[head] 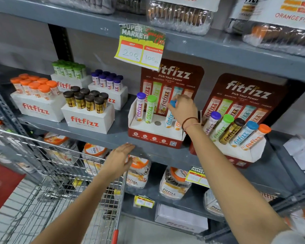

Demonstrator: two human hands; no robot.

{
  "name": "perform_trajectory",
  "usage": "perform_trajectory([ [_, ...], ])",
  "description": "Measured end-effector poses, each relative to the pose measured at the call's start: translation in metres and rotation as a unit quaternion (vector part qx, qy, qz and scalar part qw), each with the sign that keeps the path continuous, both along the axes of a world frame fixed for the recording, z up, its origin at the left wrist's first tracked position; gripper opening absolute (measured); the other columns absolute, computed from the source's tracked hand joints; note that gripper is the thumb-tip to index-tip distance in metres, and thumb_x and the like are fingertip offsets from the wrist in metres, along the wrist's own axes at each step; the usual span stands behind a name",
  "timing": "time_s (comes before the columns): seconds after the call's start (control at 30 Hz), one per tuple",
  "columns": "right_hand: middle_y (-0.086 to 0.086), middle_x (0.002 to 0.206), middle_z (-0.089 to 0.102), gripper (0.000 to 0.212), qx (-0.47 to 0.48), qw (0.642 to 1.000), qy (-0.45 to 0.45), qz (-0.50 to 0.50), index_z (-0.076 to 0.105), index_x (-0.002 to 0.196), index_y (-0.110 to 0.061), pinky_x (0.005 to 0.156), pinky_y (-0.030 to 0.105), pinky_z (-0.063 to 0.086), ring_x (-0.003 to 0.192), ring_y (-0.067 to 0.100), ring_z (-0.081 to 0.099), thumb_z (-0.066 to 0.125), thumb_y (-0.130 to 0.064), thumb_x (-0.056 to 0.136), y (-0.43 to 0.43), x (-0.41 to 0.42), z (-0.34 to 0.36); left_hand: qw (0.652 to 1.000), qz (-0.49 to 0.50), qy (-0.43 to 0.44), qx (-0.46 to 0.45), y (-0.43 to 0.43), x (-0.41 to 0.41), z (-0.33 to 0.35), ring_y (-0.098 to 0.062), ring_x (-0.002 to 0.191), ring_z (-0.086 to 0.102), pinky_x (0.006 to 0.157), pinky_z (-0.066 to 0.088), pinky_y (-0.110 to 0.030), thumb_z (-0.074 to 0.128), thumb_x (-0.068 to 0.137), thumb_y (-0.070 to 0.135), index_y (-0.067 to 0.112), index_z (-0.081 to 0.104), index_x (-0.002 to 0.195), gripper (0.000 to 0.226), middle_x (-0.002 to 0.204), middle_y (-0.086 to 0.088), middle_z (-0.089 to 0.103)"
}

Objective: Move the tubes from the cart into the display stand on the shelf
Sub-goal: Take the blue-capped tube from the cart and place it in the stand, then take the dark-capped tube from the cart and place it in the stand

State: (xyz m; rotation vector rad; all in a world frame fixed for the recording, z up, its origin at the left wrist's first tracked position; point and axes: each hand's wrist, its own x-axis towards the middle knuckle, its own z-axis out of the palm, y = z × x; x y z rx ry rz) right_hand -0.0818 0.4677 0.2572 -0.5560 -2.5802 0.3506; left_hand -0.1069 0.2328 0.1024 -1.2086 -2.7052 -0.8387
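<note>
Low to the left of my hands stands the wire cart [48, 175]; I cannot make out tubes inside it. My left hand [119, 160] lies flat with fingers loose and apart, holding nothing, its fingertips touching the front edge of the grey shelf [88, 136] just above the cart's corner. Up and to the right, the red-and-white display stand [155, 132] sits on that shelf. A purple-capped tube [140, 108] and a green-capped tube [150, 109] stand upright in its left holes, with one empty hole [157, 123] beside them. My right hand [183, 108] is clamped around the cap of the blue-capped tube [169, 118], which stands in the next hole. An orange tube [177, 125] sits under my wrist.
</note>
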Motion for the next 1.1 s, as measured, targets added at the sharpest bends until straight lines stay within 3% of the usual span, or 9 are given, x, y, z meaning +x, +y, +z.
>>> perform_trajectory([
  [0.1,0.014,0.092,0.066,0.019,-0.014,0.997,0.052,0.046,0.065,0.092,-0.007,0.067,0.026,0.044,0.087,0.029,0.061,0.058,-0.024,0.086,-0.029,0.007,-0.02,0.998,0.045,-0.024,0.041,-0.041,-0.001,0.003,-0.03,0.106,0.06,0.089,0.048,-0.037,0.059,0.082,0.006,0.011,0.055,0.121,0.039,0.122,-0.013,0.062],
  [0.27,0.015,0.091,0.066,0.017,-0.049,0.991,0.011,0.122,0.065,0.089,-0.006,0.072,0.036,0.049,0.088,0.032,0.06,0.059,-0.02,0.084,-0.093,0.007,-0.065,0.981,0.168,-0.08,0.062,-0.118,0.015,-0.011,-0.028,0.083,0.065,0.078,0.051,-0.04,0.06,0.085,0.01,0.013,0.059,0.115,0.03,0.116,-0.012,0.064],
  [0.47,0.01,0.075,0.062,0.016,-0.063,0.962,-0.129,0.233,0.062,0.081,-0.009,0.062,0.033,0.048,0.079,0.032,0.062,0.055,-0.022,0.086,-0.182,-0.001,-0.13,0.939,0.31,-0.128,0.078,-0.202,0.049,-0.033,-0.034,0.087,0.064,0.07,0.045,-0.034,0.059,0.086,0.004,0.009,0.063,0.108,0.023,0.109,-0.019,0.067],
  [0.73,0.015,0.096,0.068,0.019,-0.042,0.862,-0.339,0.375,0.064,0.093,-0.004,0.068,0.033,0.051,0.089,0.031,0.063,0.052,-0.018,0.09,-0.288,0.009,-0.235,0.886,0.439,-0.151,0.016,-0.259,0.091,-0.068,-0.039,0.109,0.054,0.09,0.045,-0.047,0.058,0.086,0.009,0.006,0.06,0.112,0.026,0.116,-0.021,0.063],
  [0.87,0.016,0.1,0.066,0.02,-0.039,0.802,-0.433,0.409,0.064,0.094,-0.003,0.066,0.03,0.046,0.091,0.031,0.062,0.053,-0.02,0.09,-0.328,0.018,-0.293,0.877,0.46,-0.143,-0.013,-0.271,0.097,-0.085,-0.039,0.105,0.056,0.089,0.045,-0.046,0.058,0.083,0.007,0.004,0.061,0.11,0.027,0.111,-0.022,0.065],
  [1.1,0.016,0.11,0.065,0.022,-0.045,0.74,-0.515,0.432,0.061,0.103,-0.005,0.078,0.035,0.05,0.099,0.034,0.062,0.052,-0.019,0.089,-0.37,0.026,-0.384,0.869,0.486,-0.074,-0.055,-0.276,0.086,-0.102,-0.03,0.106,0.056,0.073,0.05,-0.04,0.052,0.087,0.02,0.013,0.06,0.109,0.025,0.109,-0.01,0.067],
])
